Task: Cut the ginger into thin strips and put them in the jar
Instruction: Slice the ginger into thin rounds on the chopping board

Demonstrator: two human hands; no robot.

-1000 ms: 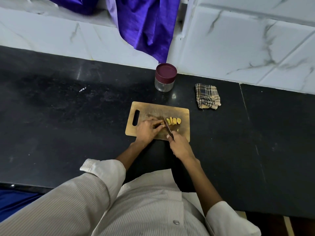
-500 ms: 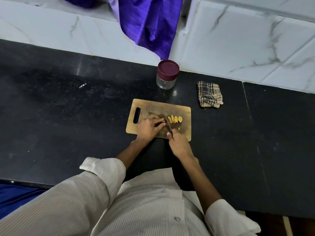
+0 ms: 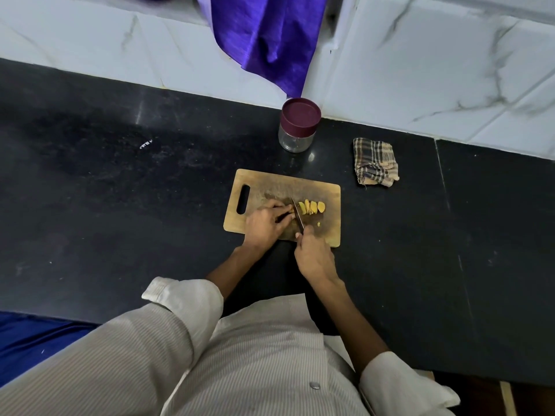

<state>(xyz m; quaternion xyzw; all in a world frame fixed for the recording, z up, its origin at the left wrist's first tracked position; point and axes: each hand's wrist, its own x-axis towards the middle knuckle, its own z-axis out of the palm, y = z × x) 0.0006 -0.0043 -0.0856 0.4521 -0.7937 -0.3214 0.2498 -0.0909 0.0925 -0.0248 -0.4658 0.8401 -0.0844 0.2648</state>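
Note:
A wooden cutting board point(image 3: 327, 193) lies on the black counter. Several yellow ginger slices point(image 3: 311, 207) lie in a row on it, with a small scrap point(image 3: 318, 224) below them. My left hand point(image 3: 265, 222) holds the uncut ginger piece down with curled fingers; the piece itself is almost hidden under them. My right hand point(image 3: 313, 256) grips the handle of a knife point(image 3: 298, 216), whose blade stands against my left fingertips, just left of the slices. A glass jar point(image 3: 297, 139) with a maroon lid point(image 3: 301, 112) on it stands behind the board.
A folded checked cloth point(image 3: 375, 162) lies right of the jar. Purple fabric point(image 3: 267, 40) hangs down the white marble wall above the jar. The black counter point(image 3: 120, 190) stretches wide to the left and right of the board.
The view has shifted slightly. Both hands stay on the board, and the knife blade sits a little further left, with the row of slices to its right.

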